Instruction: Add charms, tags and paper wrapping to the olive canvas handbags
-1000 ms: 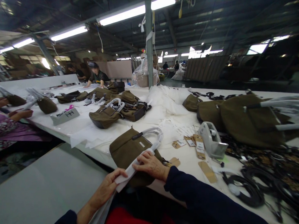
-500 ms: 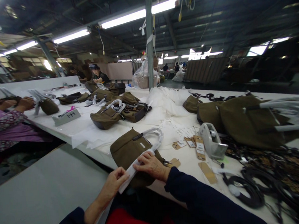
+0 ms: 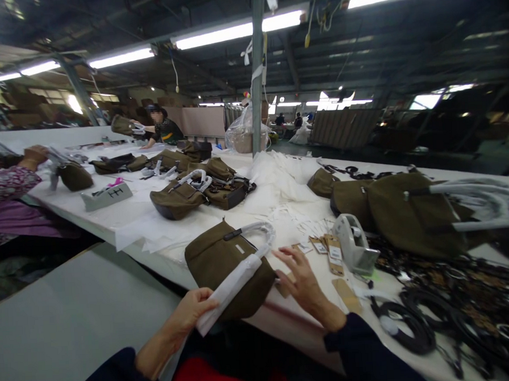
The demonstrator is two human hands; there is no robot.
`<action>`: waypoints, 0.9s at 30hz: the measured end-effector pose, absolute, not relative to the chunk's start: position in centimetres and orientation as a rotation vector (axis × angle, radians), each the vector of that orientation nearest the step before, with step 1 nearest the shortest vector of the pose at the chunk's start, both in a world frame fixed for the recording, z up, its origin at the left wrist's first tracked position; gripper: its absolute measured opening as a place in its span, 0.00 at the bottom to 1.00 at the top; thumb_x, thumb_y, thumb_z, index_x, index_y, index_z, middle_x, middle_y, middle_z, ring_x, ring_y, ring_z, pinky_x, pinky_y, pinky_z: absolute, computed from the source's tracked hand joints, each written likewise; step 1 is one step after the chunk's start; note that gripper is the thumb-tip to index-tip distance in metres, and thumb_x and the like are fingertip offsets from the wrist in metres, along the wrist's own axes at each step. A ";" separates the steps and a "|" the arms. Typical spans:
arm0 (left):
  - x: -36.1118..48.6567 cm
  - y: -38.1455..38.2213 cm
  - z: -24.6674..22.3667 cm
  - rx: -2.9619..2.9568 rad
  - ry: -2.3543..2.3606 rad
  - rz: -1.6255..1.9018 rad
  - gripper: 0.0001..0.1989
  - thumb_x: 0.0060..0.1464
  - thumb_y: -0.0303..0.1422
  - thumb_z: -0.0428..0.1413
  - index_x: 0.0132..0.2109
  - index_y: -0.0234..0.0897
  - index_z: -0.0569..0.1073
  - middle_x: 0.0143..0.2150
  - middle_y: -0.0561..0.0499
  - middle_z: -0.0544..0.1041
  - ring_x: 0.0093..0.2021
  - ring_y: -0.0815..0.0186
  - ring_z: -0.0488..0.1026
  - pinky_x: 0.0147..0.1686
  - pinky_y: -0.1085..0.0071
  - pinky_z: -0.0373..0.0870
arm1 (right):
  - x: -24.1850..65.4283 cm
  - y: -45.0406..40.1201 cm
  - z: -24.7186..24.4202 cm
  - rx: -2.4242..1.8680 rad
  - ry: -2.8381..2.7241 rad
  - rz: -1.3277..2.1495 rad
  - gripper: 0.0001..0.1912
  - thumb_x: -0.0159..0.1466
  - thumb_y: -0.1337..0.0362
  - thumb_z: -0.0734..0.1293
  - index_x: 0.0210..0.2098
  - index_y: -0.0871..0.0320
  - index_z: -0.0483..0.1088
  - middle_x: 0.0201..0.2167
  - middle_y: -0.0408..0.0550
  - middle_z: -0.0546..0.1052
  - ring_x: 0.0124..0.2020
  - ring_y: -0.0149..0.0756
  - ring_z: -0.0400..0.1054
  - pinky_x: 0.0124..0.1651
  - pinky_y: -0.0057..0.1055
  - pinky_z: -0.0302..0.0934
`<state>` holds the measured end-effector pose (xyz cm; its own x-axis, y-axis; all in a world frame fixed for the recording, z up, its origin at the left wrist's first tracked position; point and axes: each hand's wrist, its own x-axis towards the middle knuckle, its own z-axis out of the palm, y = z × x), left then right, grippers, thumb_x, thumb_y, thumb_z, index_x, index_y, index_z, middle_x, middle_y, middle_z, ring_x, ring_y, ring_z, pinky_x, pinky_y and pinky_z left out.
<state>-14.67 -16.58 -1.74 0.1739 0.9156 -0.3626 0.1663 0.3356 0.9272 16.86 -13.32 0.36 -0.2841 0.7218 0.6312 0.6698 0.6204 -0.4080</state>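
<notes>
The handle loop (image 3: 268, 233) was covered; our left hand (image 3: 182, 319) pinched the white wrap (image 3: 233, 287), apparently unsecured below; our right hand (image 3: 307, 287) opened loosely, visibly gripping nothing.

Two tape dispensers (image 3: 354, 245); two navy sleeves (image 3: 367, 349)

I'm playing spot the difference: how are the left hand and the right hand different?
The left hand pinches the white wrap; the right hand is off it, beside the green bag. The left hand's fingers are curled, while the right hand's are more spread. Both are bare, with dark blue sleeves.
</notes>
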 end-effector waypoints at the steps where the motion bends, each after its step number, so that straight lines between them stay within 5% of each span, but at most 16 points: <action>1: -14.5 -16.6 -1.7 1.121 1.286 0.729 0.17 0.42 0.43 0.63 0.32 0.33 0.73 0.27 0.52 0.77 0.26 0.67 0.70 0.26 0.74 0.61 | 19.5 -13.4 0.6 -1.176 -1.910 0.110 0.22 0.66 0.63 0.63 0.60 0.50 0.64 0.55 0.54 0.68 0.56 0.48 0.61 0.58 0.51 0.59; 8: -14.6 -16.2 -3.2 1.081 1.220 0.672 0.19 0.43 0.47 0.63 0.32 0.36 0.70 0.24 0.55 0.77 0.23 0.68 0.68 0.24 0.76 0.60 | 38.2 -12.9 0.5 -1.694 -1.123 0.112 0.26 0.58 0.49 0.63 0.46 0.64 0.72 0.38 0.56 0.78 0.37 0.42 0.72 0.41 0.41 0.67; 13: -14.4 -16.3 -3.4 1.049 1.267 0.717 0.22 0.40 0.50 0.63 0.32 0.36 0.71 0.24 0.54 0.76 0.22 0.67 0.70 0.23 0.75 0.62 | 41.5 -11.6 0.9 -1.808 -1.158 0.072 0.20 0.52 0.49 0.64 0.31 0.60 0.75 0.27 0.51 0.77 0.29 0.42 0.70 0.36 0.39 0.64; 20: -13.8 -17.1 -2.1 0.996 1.225 0.817 0.16 0.41 0.41 0.63 0.32 0.35 0.69 0.24 0.52 0.77 0.23 0.68 0.70 0.23 0.75 0.63 | 23.7 -11.2 3.0 -1.289 -1.925 0.060 0.15 0.63 0.58 0.65 0.48 0.55 0.72 0.44 0.52 0.75 0.49 0.45 0.65 0.54 0.44 0.59; 24: -14.0 -17.0 -2.9 1.004 1.211 0.854 0.15 0.44 0.40 0.62 0.33 0.35 0.69 0.25 0.52 0.77 0.23 0.68 0.70 0.23 0.75 0.65 | 9.7 -12.9 2.2 -0.763 -2.498 0.090 0.23 0.62 0.63 0.70 0.55 0.52 0.66 0.52 0.49 0.73 0.52 0.44 0.62 0.55 0.41 0.58; 27: -14.3 -17.0 -3.4 1.014 1.227 0.899 0.15 0.44 0.39 0.63 0.33 0.35 0.69 0.25 0.52 0.77 0.22 0.69 0.70 0.22 0.75 0.66 | 4.6 -12.3 0.8 -0.669 -2.702 -0.011 0.18 0.61 0.65 0.71 0.51 0.52 0.69 0.47 0.45 0.76 0.48 0.43 0.63 0.49 0.40 0.59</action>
<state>-14.33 -16.96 -3.38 0.1320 0.9425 -0.3070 -0.0085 0.3108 0.9504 4.59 -12.29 0.80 -0.8248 0.4505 0.3417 0.4532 0.8881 -0.0771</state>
